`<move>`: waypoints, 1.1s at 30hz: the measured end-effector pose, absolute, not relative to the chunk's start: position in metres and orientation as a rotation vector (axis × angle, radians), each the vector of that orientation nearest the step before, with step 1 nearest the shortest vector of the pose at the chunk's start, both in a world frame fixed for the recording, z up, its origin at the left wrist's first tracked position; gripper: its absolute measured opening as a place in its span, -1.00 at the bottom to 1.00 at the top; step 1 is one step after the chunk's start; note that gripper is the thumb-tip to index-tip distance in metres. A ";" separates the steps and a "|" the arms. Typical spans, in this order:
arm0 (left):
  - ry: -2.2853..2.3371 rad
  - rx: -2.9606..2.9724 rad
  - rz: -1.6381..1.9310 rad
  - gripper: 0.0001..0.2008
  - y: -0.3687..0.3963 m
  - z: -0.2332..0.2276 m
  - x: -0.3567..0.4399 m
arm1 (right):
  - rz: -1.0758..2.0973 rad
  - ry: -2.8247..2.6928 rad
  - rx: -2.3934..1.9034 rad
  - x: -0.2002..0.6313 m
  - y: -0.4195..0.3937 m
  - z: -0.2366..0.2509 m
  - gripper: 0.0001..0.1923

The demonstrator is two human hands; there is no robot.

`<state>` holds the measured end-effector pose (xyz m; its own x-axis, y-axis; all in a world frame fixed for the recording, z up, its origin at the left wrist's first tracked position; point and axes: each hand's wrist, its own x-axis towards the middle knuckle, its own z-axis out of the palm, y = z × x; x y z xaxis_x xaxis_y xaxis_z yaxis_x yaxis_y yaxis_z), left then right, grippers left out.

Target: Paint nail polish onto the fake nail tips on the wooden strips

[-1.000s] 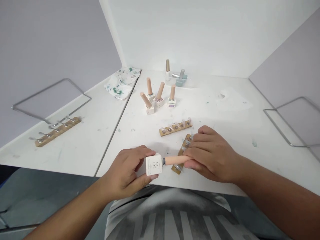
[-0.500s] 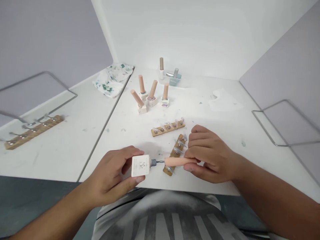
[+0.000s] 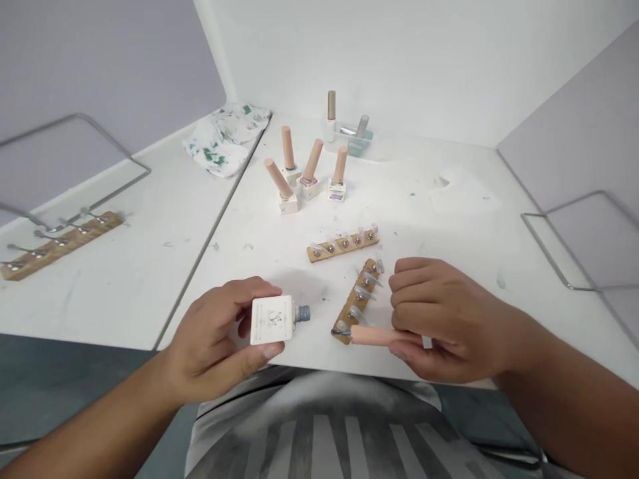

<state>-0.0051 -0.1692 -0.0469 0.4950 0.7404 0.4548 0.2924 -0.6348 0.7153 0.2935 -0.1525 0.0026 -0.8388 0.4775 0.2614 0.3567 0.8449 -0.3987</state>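
Note:
My left hand (image 3: 224,336) grips a square white nail polish bottle (image 3: 272,320), tipped on its side with its grey-smeared neck pointing right. Between the fingers and thumb of my right hand (image 3: 444,319) is the peach-capped nail polish brush (image 3: 375,335). Its dark tip is over the near end of a slanted wooden nail stand (image 3: 355,297), at the nail tip there; whether they touch I cannot tell. Several clear nail tips sit along this stand on metal knobs. Just beyond lies a second wooden stand (image 3: 343,246) with clear tips.
Several peach-capped polish bottles (image 3: 309,179) stand farther back. Behind them is a clear tray (image 3: 372,152) with small bottles. A stained white cloth (image 3: 219,143) lies back left, another wooden stand (image 3: 62,245) far left. A wire frame (image 3: 559,256) stands at the right.
The brush has come out of the bottle neck and moved right and slightly nearer, onto the near end of the slanted stand. The bottle has shifted a little left.

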 end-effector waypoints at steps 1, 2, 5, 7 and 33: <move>0.845 2.179 1.039 -0.63 -0.169 -0.047 -0.005 | 0.471 -2.684 -0.636 0.294 -0.153 0.004 -0.69; 0.843 2.178 1.035 -0.63 -0.169 -0.048 -0.005 | 0.463 -2.697 -0.641 0.294 -0.153 0.005 -0.69; 0.853 2.163 1.021 -0.62 -0.169 -0.049 -0.005 | 0.433 -2.725 -0.656 0.293 -0.154 0.007 -0.69; 0.869 2.153 1.013 -0.61 -0.170 -0.050 -0.006 | 0.399 -2.726 -0.671 0.292 -0.154 0.008 -0.69; 0.900 2.138 1.013 -0.62 -0.171 -0.050 -0.005 | 0.403 -2.729 -0.610 0.291 -0.160 0.010 -0.69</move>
